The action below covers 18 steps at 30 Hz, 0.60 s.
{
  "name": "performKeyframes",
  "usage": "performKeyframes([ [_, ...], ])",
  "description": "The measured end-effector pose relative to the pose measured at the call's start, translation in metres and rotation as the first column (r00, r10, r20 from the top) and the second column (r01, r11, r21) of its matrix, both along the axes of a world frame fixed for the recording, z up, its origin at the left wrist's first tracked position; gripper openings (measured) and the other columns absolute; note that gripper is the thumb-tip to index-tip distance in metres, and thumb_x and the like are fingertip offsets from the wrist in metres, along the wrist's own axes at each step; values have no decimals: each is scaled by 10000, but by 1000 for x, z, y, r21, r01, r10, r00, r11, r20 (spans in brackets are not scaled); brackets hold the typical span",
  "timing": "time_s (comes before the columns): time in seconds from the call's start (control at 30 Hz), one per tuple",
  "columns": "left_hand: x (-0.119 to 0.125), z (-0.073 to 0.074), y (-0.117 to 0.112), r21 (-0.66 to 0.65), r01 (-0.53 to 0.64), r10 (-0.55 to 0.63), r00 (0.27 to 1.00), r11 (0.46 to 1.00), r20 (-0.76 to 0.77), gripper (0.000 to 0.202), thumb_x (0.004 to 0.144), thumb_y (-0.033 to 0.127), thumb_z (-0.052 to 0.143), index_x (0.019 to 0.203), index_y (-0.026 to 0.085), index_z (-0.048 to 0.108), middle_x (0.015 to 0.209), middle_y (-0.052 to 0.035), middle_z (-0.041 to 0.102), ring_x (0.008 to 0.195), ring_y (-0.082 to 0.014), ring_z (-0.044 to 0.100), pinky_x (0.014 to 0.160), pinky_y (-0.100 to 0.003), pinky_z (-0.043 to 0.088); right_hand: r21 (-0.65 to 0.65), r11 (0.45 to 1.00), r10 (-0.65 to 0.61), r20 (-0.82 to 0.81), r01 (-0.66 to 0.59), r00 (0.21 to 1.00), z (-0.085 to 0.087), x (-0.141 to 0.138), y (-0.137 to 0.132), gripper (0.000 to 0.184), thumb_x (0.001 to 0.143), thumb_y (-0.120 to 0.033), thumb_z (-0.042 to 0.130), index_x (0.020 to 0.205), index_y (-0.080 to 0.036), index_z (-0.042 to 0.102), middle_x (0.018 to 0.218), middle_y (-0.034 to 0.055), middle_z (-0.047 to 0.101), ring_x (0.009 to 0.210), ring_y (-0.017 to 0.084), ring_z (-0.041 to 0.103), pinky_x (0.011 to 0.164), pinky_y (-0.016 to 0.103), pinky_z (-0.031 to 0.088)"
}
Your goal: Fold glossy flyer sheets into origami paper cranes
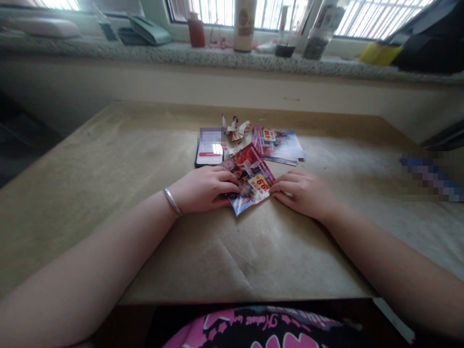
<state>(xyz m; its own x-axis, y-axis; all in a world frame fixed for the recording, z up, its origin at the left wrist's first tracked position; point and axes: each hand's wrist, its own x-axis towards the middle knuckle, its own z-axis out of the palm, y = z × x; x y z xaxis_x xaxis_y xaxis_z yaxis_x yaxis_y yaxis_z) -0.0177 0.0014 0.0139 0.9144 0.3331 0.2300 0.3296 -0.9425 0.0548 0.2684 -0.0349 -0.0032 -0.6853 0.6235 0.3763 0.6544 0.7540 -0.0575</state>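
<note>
A folded piece of glossy printed paper [250, 176] lies on the brown paper-covered table [108, 164]. My left hand [203, 189], with a silver bangle at the wrist, rests on the paper's left edge, its fingers bent and pressing down. My right hand [302, 192] lies flat at the paper's right edge, fingertips touching it. Just behind are a phone [209, 149], a small folded paper figure [235, 128] and a stack of printed leaflets [277, 144].
A stone windowsill [217, 55] runs along the back with a red cup [196, 31], a tall canister [243, 24], jars and a green folder [148, 30]. A blurred blue object [431, 179] lies at the table's right. The table's near edge is at my lap.
</note>
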Motion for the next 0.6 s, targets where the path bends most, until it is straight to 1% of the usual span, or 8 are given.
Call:
performKeyframes([
  [0.1, 0, -1, 0, -53, 13, -12, 1000, 999, 12, 293, 901, 307, 528, 1157, 234, 651, 1193, -58, 654, 1100, -215, 592, 949, -348, 487, -30, 999, 43, -21, -44, 999, -1, -4, 1, 111, 863, -212, 549, 850, -204, 659, 937, 49, 724, 843, 193, 627, 791, 335, 497],
  [0.2, 0, 0, -1, -90, 11, -11, 1000, 996, 7, 300, 889, 325, 551, 1156, 236, 655, 1193, -52, 661, 1084, -218, 603, 935, -357, 502, -77, 993, 83, -56, -87, 995, -2, -8, 2, 109, 854, -165, 524, 848, -198, 628, 1042, 57, 715, 943, 202, 622, 868, 353, 498],
  [0.33, 1, -1, 1, -99, 34, -34, 999, 994, -4, 365, 846, 427, 625, 1142, 215, 661, 1214, -66, 655, 1085, -237, 610, 935, -374, 509, -90, 986, 139, -52, -143, 989, -5, -11, 1, 197, 864, -138, 497, 985, -201, 640, 1128, 57, 694, 1037, 206, 609, 939, 382, 487],
  [0.47, 2, -4, 1, -89, 24, -25, 1000, 996, -3, 297, 882, 397, 587, 1083, 200, 682, 1207, -67, 661, 1079, -220, 625, 933, -347, 509, -87, 980, 173, -47, -177, 984, -7, -13, 0, 241, 885, -182, 512, 1076, -206, 657, 1135, 71, 691, 1029, 205, 617, 928, 385, 502],
  [0.6, 2, -4, -1, -134, 19, -16, 1000, 991, 27, 268, 888, 387, 573, 1044, 206, 695, 1171, -63, 680, 1062, -199, 640, 918, -315, 512, -69, 984, 162, -41, -165, 986, -8, -16, 0, 229, 902, -215, 517, 1063, -206, 679, 1109, 73, 706, 997, 202, 642, 922, 381, 507],
])
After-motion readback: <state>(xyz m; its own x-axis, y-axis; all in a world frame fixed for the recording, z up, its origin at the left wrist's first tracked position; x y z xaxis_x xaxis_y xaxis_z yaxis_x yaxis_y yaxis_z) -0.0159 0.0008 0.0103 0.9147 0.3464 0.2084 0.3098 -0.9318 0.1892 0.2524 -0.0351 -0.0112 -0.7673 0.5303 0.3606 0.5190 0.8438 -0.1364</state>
